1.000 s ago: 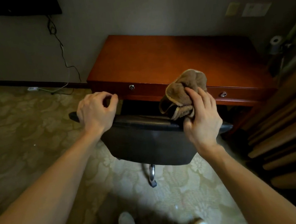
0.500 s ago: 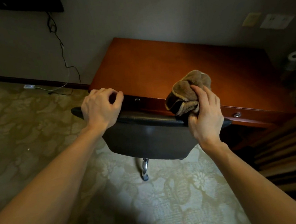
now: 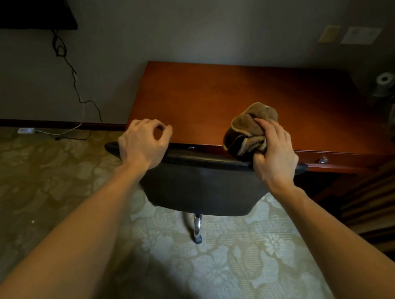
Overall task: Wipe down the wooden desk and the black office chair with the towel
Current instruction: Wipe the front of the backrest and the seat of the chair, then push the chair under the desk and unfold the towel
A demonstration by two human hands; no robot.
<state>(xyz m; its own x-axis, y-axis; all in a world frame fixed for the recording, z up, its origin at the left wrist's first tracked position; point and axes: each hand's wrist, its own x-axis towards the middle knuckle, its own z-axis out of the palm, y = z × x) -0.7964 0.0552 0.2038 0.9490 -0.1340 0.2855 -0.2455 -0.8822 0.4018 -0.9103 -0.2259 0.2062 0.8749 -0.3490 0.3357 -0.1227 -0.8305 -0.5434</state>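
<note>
- A person stands behind a black office chair (image 3: 203, 192) pushed in at a wooden desk (image 3: 222, 94), both bare arms stretched forward over the chair's backrest.
- The right hand (image 3: 274, 151) grips a bunched brown towel (image 3: 247, 130), fingers closed over the cloth, the heel of the hand on the right end of the backrest's top edge.
- The towel sits at the desk's near edge, just above the chair back; whether it touches the desktop cannot be told.
- The left hand (image 3: 142, 142) rests on the left end of the backrest's top edge, fingers loosely curled with thumb and forefinger nearly meeting, holding nothing.
- The desk's reddish top lies bare against a grey wall, with two small metal drawer knobs (image 3: 323, 160) along its front.
- One chrome chair leg (image 3: 196, 226) shows below the backrest on a pale floral carpet (image 3: 226, 255).
- A black cable (image 3: 73, 74) hangs down the wall at left towards a small white device (image 3: 25, 130) on the floor.
</note>
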